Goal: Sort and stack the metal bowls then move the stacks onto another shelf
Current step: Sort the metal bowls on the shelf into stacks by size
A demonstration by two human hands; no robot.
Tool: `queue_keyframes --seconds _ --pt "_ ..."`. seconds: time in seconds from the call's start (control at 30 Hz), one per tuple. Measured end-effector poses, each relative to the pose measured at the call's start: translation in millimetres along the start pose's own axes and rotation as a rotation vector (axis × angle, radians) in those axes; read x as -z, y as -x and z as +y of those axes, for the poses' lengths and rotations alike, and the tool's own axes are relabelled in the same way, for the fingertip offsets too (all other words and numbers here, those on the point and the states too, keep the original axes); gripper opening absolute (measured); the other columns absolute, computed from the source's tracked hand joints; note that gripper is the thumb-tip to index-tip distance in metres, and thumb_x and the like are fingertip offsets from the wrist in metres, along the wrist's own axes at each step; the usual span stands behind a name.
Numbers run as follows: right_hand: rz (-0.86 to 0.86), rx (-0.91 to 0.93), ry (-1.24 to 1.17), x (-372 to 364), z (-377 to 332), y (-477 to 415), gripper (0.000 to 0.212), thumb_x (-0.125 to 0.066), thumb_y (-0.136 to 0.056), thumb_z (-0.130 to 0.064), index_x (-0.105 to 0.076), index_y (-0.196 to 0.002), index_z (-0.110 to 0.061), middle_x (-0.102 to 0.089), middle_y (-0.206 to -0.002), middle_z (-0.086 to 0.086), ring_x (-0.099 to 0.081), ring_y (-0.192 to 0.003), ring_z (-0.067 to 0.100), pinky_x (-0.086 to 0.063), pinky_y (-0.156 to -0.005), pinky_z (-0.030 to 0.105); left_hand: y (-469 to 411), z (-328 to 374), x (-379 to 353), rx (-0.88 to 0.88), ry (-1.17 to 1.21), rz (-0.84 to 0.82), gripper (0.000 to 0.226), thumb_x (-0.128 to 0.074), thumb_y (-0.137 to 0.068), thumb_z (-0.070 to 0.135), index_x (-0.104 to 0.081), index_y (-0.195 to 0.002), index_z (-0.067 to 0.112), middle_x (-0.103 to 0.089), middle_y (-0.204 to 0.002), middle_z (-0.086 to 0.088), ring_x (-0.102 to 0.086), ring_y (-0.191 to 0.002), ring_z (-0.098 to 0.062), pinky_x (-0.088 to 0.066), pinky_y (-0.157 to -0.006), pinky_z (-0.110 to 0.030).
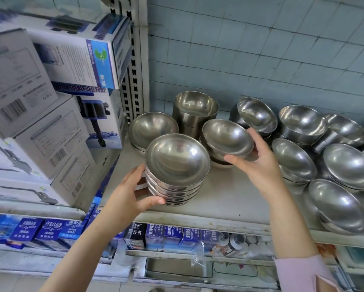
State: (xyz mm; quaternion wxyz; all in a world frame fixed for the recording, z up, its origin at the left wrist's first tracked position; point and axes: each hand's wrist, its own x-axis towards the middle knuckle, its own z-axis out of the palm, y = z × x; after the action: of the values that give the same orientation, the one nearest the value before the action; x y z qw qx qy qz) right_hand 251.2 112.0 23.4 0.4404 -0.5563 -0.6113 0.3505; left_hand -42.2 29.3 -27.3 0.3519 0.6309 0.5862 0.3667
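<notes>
The left grip (132, 199) was clasped round the front stack (177, 171) of metal bowls, thumb hooked under its lower edge and fingers (138, 171) curled against its left side, right at the front lip of the shelf (229, 197), centre of the frame. The right grip (259, 165) was grasping the middle stack (227, 140) just behind and to the right, thumb along the near rim and fingers wrapped round the far side, its top bowl tilted toward the camera. Behind those two sat a tall stack (194, 110) of straighter-sided bowls against the tiled wall (261, 49), with a wide bowl (152, 129) just beside it on the left. Off to the right of the frame the shelf was crowded: loose bowls (302, 123) leaning every which way, some nested, some on their sides, touching one another. A pink sleeve (303, 275) showed at lower right. At upper left stood white pump boxes (71, 60), piled up, and blue packets (48, 230) lined the lower shelf along the bottom left.
</notes>
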Motion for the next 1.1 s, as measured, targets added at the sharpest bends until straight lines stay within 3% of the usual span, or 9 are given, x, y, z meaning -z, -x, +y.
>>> queue_keyframes --seconds 0.13,0.27,0.4,0.53,0.73,0.83,0.93,1.0,1.1 --pt "-0.017 0.102 -0.144 -0.5 -35.3 11.5 0.118 -0.092 -0.046 -0.058 -0.036 -0.148 -0.038 -0.054 -0.136 -0.032 -0.05 -0.129 -0.007 -0.043 -0.106 0.024 0.6 -0.9 0.3 -0.015 0.005 0.007 0.093 -0.079 -0.061 0.043 -0.039 -0.142 0.023 -0.051 -0.132 0.009 -0.046 -0.101 0.029 -0.035 -0.076 0.007" --pt "-0.158 0.168 -0.147 -23.7 -56.1 28.6 0.119 -0.093 -0.053 -0.052 -0.035 -0.153 -0.027 -0.048 -0.15 -0.016 -0.046 -0.137 0.003 -0.039 -0.114 0.035 0.7 -1.5 0.7 -0.035 0.031 0.018 0.093 -0.08 -0.061 0.043 -0.039 -0.143 0.024 -0.052 -0.131 0.008 -0.048 -0.105 0.024 -0.036 -0.078 0.005" --pt "-0.227 0.145 -0.077 -45.3 -55.5 45.6 0.121 -0.089 -0.047 -0.064 -0.029 -0.15 -0.045 -0.039 -0.15 -0.034 -0.037 -0.14 -0.007 -0.034 -0.118 0.038 0.3 -5.9 0.9 -0.057 0.017 0.023 0.098 -0.074 -0.058 0.065 -0.038 -0.142 0.03 -0.053 -0.13 0.01 -0.053 -0.116 0.003 -0.039 -0.092 -0.005" --pt "-0.273 0.116 -0.017 -49.2 -54.2 48.4 0.126 -0.086 -0.047 -0.069 -0.026 -0.154 -0.044 -0.035 -0.152 -0.035 -0.032 -0.143 -0.006 -0.029 -0.121 0.041 -0.6 -8.5 0.8 -0.067 0.024 0.027 0.1 -0.069 -0.055 0.072 -0.041 -0.14 0.027 -0.053 -0.129 0.009 -0.053 -0.114 0.003 -0.042 -0.096 -0.011" --pt "-0.336 0.099 -0.09 -53.3 -49.3 49.6 0.118 -0.09 -0.048 -0.061 -0.024 -0.146 -0.053 -0.035 -0.152 -0.034 -0.033 -0.139 -0.013 -0.029 -0.12 0.029 1.5 -5.4 -1.3 -0.068 -0.012 0.067 0.105 -0.064 -0.052 0.079 -0.042 -0.14 0.028 -0.052 -0.128 0.011 -0.051 -0.117 -0.006 -0.043 -0.1 -0.025" --pt "-0.386 0.098 -0.146 -55.3 -45.6 44.9 0.114 -0.092 -0.048 -0.058 -0.025 -0.14 -0.059 -0.033 -0.155 -0.031 -0.033 -0.14 -0.011 -0.029 -0.118 0.027 5.2 -3.0 -2.4 -0.076 0.007 0.11 0.1 -0.067 -0.05 0.079 -0.047 -0.134 0.028 -0.054 -0.115 0.017 -0.055 -0.106 0.005 -0.044 -0.09 -0.014" --pt "-0.474 0.092 -0.191 -52.6 -41.6 34.4 0.123 -0.09 -0.051 -0.061 -0.02 -0.151 -0.048 -0.026 -0.161 -0.022 -0.029 -0.144 -0.008 -0.029 -0.118 0.026 10.3 -3.6 -1.5 -0.065 -0.054 0.174 0.093 -0.073 -0.055 0.069 -0.047 -0.134 0.028 -0.055 -0.116 0.015 -0.048 -0.103 0.017 -0.037 -0.083 -0.002" --pt "-0.495 0.061 -0.232 -47.8 -39.8 21.7 0.122 -0.08 -0.056 -0.074 -0.021 -0.156 -0.036 -0.031 -0.16 -0.017 -0.032 -0.143 -0.007 -0.034 -0.113 0.019 14.8 -5.9 -0.8 -0.03 -0.112 0.22 0.099 -0.068 -0.053 0.077 -0.047 -0.136 0.026 -0.058 -0.121 0.011 -0.049 -0.107 0.01 -0.04 -0.093 -0.012" --pt "-0.489 -0.094 -0.357 -43.4 -40.7 -5.8 0.118 -0.07 -0.055 -0.086 -0.033 -0.153 -0.03 -0.041 -0.156 -0.008 -0.039 -0.142 0.005 -0.031 -0.12 0.033 23.9 -9.4 2.9 0.056 -0.167 0.277 0.108 -0.057 -0.047 0.086 -0.045 -0.138 0.03 -0.058 -0.125 0.011 -0.051 -0.118 -0.01 -0.04 -0.102 -0.048"
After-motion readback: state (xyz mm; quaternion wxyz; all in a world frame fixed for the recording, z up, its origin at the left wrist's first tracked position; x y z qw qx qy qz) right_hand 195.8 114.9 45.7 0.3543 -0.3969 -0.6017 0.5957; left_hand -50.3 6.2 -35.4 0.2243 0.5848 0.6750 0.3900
